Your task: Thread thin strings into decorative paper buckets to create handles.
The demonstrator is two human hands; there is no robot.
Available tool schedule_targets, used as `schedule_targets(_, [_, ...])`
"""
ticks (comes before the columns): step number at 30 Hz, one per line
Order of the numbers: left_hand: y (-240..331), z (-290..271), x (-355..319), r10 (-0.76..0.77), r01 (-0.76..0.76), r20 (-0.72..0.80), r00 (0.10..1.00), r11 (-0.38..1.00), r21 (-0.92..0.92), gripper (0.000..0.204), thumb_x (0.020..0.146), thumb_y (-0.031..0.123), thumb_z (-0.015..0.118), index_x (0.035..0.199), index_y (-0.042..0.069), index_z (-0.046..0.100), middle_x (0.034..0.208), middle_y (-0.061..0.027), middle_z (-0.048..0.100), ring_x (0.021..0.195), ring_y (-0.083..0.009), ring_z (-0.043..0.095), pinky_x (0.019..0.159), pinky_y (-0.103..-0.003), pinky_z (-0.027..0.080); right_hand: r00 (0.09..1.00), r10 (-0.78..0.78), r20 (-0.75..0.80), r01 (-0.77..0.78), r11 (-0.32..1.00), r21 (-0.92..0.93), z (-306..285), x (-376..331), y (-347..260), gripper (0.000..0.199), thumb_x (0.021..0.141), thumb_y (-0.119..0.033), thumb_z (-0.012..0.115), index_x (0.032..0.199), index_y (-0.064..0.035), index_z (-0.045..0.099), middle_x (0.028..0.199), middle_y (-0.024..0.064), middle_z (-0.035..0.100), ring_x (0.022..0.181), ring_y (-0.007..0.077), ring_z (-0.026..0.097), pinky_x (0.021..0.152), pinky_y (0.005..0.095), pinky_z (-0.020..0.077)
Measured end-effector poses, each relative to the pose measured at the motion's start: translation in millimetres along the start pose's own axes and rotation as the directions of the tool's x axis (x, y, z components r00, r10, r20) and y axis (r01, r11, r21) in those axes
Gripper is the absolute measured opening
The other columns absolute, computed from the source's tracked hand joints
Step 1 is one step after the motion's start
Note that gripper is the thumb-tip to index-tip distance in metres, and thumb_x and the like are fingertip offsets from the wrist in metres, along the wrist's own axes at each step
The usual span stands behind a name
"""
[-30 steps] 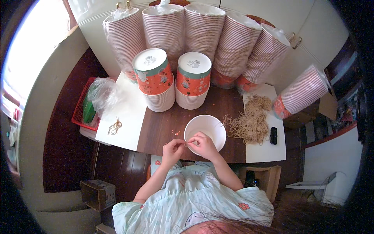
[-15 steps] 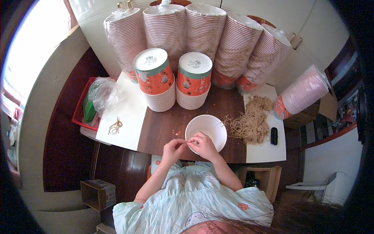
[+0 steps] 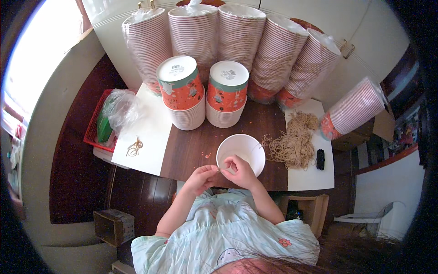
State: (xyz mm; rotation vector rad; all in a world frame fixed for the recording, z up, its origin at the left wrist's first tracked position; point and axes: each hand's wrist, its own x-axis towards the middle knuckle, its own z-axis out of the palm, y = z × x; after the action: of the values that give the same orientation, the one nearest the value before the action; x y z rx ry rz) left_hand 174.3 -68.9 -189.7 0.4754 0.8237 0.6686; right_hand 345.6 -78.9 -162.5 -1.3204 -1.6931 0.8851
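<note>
A white paper bucket [image 3: 255, 157] stands in front of me at the table's near edge, its mouth facing up. My left hand [image 3: 201, 179] is at the bucket's near left rim, thumb and forefinger pinched together. Close beside it, my right hand [image 3: 239, 172] is over the near side of the bucket with curled fingers, its fingertips almost meeting the left ones. Whatever is between the fingertips is too small to make out. From the tangled heap of tan string [image 3: 295, 141] on the right, a strand reaches the bucket's right rim.
Two upside-down stacks of orange-and-green buckets [image 3: 226, 98] stand beyond the bucket. Several tall plastic-wrapped stacks [image 3: 192, 39] line the back. At right lies a black object [image 3: 320, 160]; at left, a small string bundle [image 3: 134, 147] and a red basket [image 3: 94, 123]. Cardboard boxes [image 3: 114, 227] are below.
My right fingers have lifted and curled more, drawing slightly apart from the left fingertips. My left hand has barely moved. The bucket has stayed in place.
</note>
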Motion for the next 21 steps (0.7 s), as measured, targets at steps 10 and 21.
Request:
schedule_targets(10, [4.4,1.4,-3.7,-0.033,0.045,0.126,0.991,0.994,-0.098,0.011,0.087,0.014,0.05,0.092,0.007,0.055,0.064,0.0056,0.044,0.051,-0.0025,0.035,0.042,-0.017,0.028,0.95,-0.313,-0.001,0.312,0.945,-0.095,1.7,0.5,1.1,0.013,0.07,-0.007,0.066,0.083,-0.0095,0.063,0.071,0.0041,0.055,0.062,0.014,0.054,0.052,0.025,0.0429])
schedule_targets(21, [-19.8,-3.4,10.2,0.434,-0.415,0.048,0.9,0.817,0.401,0.009,0.08,0.006,0.055,0.089,0.004,0.056,0.078,0.0017,0.052,0.063,-0.0032,0.045,0.055,-0.018,0.037,0.999,-0.047,-0.014,0.048,0.988,0.144,5.3,2.4,15.7,0.01,0.074,-0.012,0.063,0.077,-0.0032,0.059,0.073,0.0074,0.057,0.062,0.018,0.055,0.054,0.0277,0.0431])
